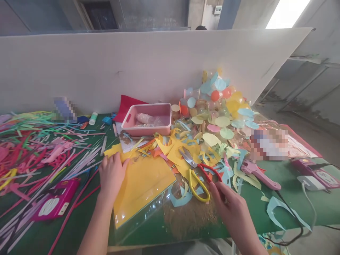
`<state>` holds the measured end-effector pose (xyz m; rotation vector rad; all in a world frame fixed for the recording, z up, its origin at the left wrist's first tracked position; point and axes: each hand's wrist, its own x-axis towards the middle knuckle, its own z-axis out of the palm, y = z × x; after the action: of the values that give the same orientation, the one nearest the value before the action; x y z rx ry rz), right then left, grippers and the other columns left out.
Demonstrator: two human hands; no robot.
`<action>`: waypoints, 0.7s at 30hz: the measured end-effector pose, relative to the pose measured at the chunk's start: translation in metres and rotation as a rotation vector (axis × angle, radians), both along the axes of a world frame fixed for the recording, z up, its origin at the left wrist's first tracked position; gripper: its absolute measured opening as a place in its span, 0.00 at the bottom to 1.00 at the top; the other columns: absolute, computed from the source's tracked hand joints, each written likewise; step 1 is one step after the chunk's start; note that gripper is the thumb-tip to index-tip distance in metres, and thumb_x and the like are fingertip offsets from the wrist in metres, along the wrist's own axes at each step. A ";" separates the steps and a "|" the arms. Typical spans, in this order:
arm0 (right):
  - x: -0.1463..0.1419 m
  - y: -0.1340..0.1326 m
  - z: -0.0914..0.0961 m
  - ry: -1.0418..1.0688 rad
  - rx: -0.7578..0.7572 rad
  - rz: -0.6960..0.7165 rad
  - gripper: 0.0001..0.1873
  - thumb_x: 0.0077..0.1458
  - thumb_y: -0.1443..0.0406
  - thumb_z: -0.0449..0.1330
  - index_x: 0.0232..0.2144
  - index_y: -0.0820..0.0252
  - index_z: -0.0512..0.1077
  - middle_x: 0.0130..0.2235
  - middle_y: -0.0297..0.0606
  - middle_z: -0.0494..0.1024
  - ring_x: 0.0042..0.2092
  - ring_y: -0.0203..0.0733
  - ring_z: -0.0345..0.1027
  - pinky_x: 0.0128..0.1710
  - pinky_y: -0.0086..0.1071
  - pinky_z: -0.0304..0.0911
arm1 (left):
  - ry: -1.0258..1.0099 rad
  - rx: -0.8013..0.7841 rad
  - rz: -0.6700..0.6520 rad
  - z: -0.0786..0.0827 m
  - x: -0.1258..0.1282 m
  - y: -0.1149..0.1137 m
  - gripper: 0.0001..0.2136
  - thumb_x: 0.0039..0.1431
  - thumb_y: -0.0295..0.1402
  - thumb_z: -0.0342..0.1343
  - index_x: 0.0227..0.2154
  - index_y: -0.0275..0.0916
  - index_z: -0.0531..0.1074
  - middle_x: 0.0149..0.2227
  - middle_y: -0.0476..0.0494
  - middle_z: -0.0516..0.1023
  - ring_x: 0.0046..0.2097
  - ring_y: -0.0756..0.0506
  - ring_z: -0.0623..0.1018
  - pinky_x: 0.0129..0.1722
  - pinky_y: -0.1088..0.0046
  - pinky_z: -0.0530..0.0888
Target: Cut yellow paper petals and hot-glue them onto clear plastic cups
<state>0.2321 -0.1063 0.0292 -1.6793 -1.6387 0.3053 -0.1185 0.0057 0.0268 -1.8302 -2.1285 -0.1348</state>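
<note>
Low in the frame's centre-left, the left hand (pixel 113 173) lies flat and released on the upper left corner of a yellow sheet (pixel 143 184), whose lower edge nears the counter's (pixel 289 170) front edge. Lower right, the right hand (pixel 233 209) has its fingertips at the handle loops of the scissors (pixel 198 170); whether it grips them I cannot tell. Paper scraps (pixel 170 145) crowd the centre up to a pink tray (pixel 127 122). Bare green shows only right of the right hand.
</note>
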 end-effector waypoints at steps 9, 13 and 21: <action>0.002 -0.010 0.004 0.084 -0.093 0.072 0.25 0.65 0.50 0.49 0.22 0.57 0.65 0.20 0.29 0.62 0.21 0.34 0.54 0.19 0.24 0.54 | -0.090 -0.021 -0.011 0.006 0.008 -0.007 0.19 0.66 0.32 0.38 0.42 0.34 0.75 0.42 0.30 0.80 0.47 0.30 0.74 0.42 0.57 0.68; -0.001 -0.013 0.008 0.073 -0.046 0.083 0.24 0.66 0.51 0.49 0.22 0.57 0.64 0.20 0.29 0.61 0.22 0.34 0.55 0.20 0.25 0.54 | -0.058 0.046 -0.038 0.018 0.014 -0.021 0.19 0.66 0.29 0.37 0.40 0.33 0.75 0.46 0.27 0.78 0.51 0.28 0.72 0.45 0.53 0.67; -0.017 -0.027 0.009 0.138 0.066 0.229 0.13 0.65 0.58 0.53 0.48 0.55 0.70 0.42 0.42 0.76 0.40 0.42 0.73 0.40 0.33 0.71 | -0.966 0.379 -0.012 0.045 0.080 -0.112 0.14 0.64 0.44 0.49 0.39 0.40 0.73 0.36 0.41 0.80 0.39 0.42 0.79 0.39 0.68 0.73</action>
<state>0.2156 -0.1328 0.0383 -1.3915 -1.7198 0.4633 -0.0390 -0.1062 0.0719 -1.6966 -2.3696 -1.5752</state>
